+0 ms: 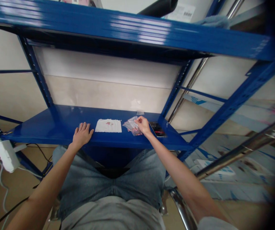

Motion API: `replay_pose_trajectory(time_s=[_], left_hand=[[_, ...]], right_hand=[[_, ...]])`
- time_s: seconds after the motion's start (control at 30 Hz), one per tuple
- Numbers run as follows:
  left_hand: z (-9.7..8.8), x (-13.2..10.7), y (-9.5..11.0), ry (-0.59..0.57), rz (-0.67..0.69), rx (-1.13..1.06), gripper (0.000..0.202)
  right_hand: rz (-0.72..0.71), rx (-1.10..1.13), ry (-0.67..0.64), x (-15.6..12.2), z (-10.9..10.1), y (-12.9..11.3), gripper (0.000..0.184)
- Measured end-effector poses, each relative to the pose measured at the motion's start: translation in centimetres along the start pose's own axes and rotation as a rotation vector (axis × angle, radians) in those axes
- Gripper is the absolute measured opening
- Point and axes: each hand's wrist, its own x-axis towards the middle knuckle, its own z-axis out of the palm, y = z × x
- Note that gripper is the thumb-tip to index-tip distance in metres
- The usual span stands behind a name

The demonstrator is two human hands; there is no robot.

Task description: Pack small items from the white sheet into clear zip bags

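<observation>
My left hand (82, 134) lies flat on the blue shelf (67, 115), fingers stretched out and holding nothing. To its right rests a white cloth or pouch (108, 126) with a small cluster of reddish pieces or a print in its middle. Farther right, my right hand (142, 124) pinches the upper edge of a clear plastic bag (132, 125) with small reddish and orange pieces in it. The bag lies on the shelf, and its exact contents are too small to make out. A dark phone-like slab (157, 129) sits just right of that hand.
A small clear plastic piece (140, 112) lies behind the bag. Overhead runs the blue upper shelf beam (128, 27), with a black tube (160, 8) above it. A white power strip (6, 156) hangs at the left. Metal rails and boxed goods stand at the right.
</observation>
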Motion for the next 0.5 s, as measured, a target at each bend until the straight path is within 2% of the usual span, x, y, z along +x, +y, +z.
replay_pose_trajectory(time_s=[0.1, 0.17, 0.27, 0.33, 0.4, 0.5], left_hand=[[0.2, 0.7, -1.0, -0.053, -0.017, 0.010, 0.052], [0.0, 1.0, -1.5, -0.148, 0.027, 0.197, 0.062], [-0.4, 1.3, -2.0, -0.278, 0.095, 0.504, 0.072], [-0.8, 1.3, -2.0, -0.318, 0.116, 0.593, 0.074], [-1.1, 1.2, -1.7, -0.278, 0.169, 0.627, 0.072], [-0.9, 0.2, -0.2, -0.117, 0.341, 0.604, 0.069]], right_hand=[[-0.038, 0.096, 0.042, -0.4, -0.6, -1.2, 0.019], [-0.033, 0.185, 0.100, -1.0, -0.9, -2.4, 0.022], [0.099, 0.532, 0.171, -3.0, -1.2, -5.0, 0.029], [0.252, 0.789, 0.108, -5.3, -1.2, -6.9, 0.040], [0.412, 0.937, 0.027, -8.1, -1.1, -8.7, 0.048], [0.558, 0.992, -0.086, -12.0, -1.0, -10.7, 0.055]])
